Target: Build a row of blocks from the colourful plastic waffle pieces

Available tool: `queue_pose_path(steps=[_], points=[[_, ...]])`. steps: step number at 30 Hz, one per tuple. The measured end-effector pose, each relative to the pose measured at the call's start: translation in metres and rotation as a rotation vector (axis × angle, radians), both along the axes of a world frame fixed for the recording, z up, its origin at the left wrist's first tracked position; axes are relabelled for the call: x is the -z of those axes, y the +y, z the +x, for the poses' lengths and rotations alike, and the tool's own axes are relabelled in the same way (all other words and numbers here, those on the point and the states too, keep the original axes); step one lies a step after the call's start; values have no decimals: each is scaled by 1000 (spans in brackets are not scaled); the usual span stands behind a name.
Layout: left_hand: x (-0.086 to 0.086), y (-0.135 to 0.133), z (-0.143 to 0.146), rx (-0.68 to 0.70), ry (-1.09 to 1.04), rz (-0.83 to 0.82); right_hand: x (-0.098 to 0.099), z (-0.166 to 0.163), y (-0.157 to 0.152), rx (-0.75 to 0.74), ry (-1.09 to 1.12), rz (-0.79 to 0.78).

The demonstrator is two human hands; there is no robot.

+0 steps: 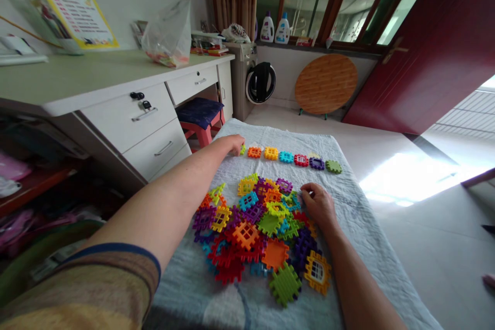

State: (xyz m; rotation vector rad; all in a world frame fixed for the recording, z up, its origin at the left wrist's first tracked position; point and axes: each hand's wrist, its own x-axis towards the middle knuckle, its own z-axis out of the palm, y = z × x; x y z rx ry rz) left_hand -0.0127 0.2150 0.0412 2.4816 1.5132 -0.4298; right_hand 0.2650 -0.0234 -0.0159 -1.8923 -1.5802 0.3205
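Observation:
My left hand (pixel 233 144) reaches far forward, its fingers closed on a yellow-green block (pixel 242 150) at the left end of a row of blocks (pixel 294 159). The row runs orange, yellow, teal, red, purple, green across the far part of a pale blue cloth (pixel 348 201). A heap of colourful plastic waffle blocks (pixel 259 229) lies in the middle of the cloth. My right hand (pixel 319 205) rests at the heap's right edge, fingers curled on blocks there; I cannot make out whether it grips one.
A white desk with drawers (pixel 131 113) stands at the left, a plastic bag (pixel 168 36) on top and a red stool (pixel 201 118) under it. A washing machine (pixel 251 77), a round wooden board (pixel 326 84) and a dark red door (pixel 436 51) stand behind.

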Motion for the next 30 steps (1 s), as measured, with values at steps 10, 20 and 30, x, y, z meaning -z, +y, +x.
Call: queue_pose_path(steps=[10,20,30], points=[[-6,-28,-17,27,-85,211,0,1,0,24,32,17],[-37,-185,-9,99,-666,438,1,3,1,-8,21,48],[6,-234,-14,-128,-854,582,-14,-3,-8,-63,84,42]])
